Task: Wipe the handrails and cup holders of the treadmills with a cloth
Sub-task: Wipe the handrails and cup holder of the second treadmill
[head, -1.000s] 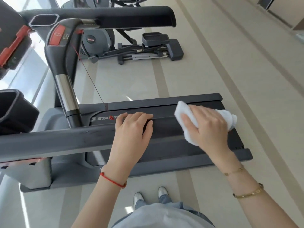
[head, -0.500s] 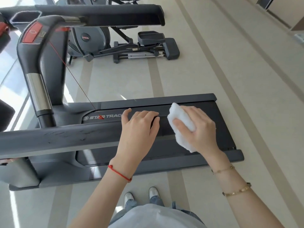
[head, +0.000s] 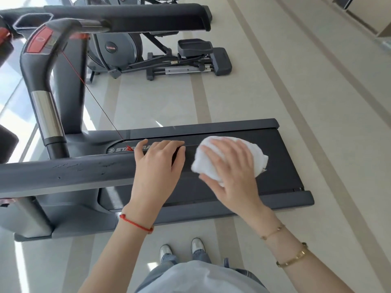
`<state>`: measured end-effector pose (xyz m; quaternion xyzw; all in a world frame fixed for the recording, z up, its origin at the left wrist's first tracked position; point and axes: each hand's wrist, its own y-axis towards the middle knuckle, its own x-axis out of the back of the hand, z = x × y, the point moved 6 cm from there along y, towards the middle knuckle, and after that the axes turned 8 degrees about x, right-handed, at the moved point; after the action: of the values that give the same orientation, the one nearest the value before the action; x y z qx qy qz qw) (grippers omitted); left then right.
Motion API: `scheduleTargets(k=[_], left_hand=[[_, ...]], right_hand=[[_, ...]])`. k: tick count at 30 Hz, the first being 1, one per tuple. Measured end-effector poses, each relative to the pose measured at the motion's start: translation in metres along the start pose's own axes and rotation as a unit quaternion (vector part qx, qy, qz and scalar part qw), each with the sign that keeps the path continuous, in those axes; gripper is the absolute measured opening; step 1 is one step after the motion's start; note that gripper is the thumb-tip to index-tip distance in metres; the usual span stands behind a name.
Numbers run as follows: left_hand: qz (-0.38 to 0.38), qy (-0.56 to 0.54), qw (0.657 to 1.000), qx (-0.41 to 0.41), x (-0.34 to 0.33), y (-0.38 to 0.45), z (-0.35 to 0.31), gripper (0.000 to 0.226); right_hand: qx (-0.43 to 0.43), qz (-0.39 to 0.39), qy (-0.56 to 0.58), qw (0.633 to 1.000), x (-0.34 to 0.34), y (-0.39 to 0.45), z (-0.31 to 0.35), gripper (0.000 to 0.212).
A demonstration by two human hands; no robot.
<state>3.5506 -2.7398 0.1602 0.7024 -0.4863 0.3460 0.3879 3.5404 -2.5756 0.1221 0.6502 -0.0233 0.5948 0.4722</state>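
So the long dark grey scuffed handrail [head: 69, 172] runs left to right across the view, with its free end right under the hands. The left hand [head: 157, 168] lies on top of it near that end, fingers laid over the rail, holding nothing else. The right hand [head: 230, 168] sits just beside it, further right, fingers spread over a bunched white terry cloth [head: 259, 158] and pressing it down. Most of the rail stretches away to the left, so the wipe probably needs to travel leftward, and the left hand sits in that path.
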Motion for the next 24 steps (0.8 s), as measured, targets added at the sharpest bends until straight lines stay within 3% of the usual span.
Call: scheduleTargets(k=[4,7,12,13,16,18,21,22,24], left_hand=[[-0.011,0.003,1.000,0.009,0.008,-0.004,0.009,0.021],[-0.009,0.007,1.000,-0.004,0.010,-0.007,0.008,0.021],[0.001,0.002,1.000,-0.012,0.010,-0.009,0.009,0.025],[0.002,0.001,1.000,-0.012,0.010,-0.009,0.009,0.025],[0.004,0.000,1.000,-0.012,0.007,-0.010,0.009,0.025],[0.000,0.000,1.000,-0.011,0.006,-0.009,0.009,0.023],[-0.014,-0.011,1.000,-0.007,0.007,-0.009,0.009,0.023],[-0.018,-0.014,1.000,-0.007,0.007,-0.008,0.009,0.022],[-0.023,-0.015,1.000,-0.006,0.007,-0.008,0.007,0.022]], right_hand=[[0.063,0.014,-0.101,0.993,-0.024,0.004,0.026,0.051],[0.069,0.005,-0.110,0.991,-0.012,-0.003,0.011,0.053],[-0.045,-0.058,-0.035,0.997,0.019,0.014,-0.013,0.046],[-0.068,-0.044,-0.037,0.996,0.020,0.027,-0.012,0.050],[-0.101,0.098,-0.052,0.989,0.000,0.063,-0.008,0.055],[-0.095,0.126,-0.046,0.986,-0.006,0.070,-0.007,0.051],[-0.065,0.060,-0.034,0.995,0.008,0.052,-0.016,0.046],[-0.086,0.034,-0.013,0.996,0.016,0.040,-0.026,0.042],[-0.222,0.028,0.100,0.970,0.026,0.020,-0.056,0.032]])
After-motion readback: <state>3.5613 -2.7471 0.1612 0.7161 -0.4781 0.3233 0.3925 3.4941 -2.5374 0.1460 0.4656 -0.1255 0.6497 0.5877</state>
